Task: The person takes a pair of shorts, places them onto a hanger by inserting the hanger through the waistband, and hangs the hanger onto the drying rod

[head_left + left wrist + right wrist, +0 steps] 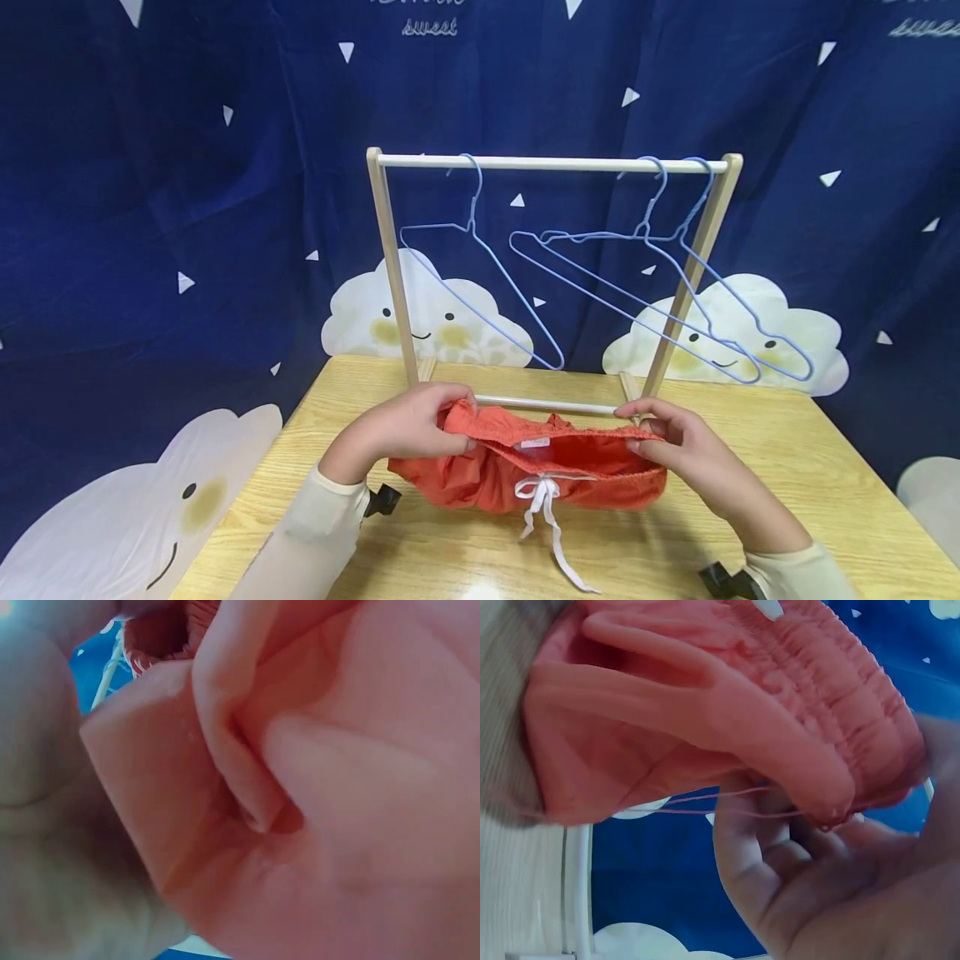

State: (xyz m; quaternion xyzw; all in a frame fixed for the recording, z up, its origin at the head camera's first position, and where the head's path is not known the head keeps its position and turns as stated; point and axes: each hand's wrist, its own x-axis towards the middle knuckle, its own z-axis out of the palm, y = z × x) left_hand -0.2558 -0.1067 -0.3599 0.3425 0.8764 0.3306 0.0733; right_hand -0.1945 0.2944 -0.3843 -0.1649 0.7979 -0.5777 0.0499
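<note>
Orange-red shorts [480,483] with a gathered elastic waistband and a white drawstring bow [542,492] are held up just over the table. My left hand [408,429] pinches the waistband at its left end, thumb in front and fingers behind. At the other end my right hand [686,450] grips the waistband, with the thumb by the opening. The waist gapes on the right side, and a white label [535,442] shows inside. In the left wrist view, shorts fabric [360,825] fills most of the picture. Loose threads hang near the right hand [832,892] in the right wrist view.
Behind the hands stands a small wooden clothes rack [555,163] on the wooden table [780,467]. Blue hangers hang from its rail, one hanger [517,287] to the left and two to the right. A dark blue curtain [187,167] with clouds forms the backdrop.
</note>
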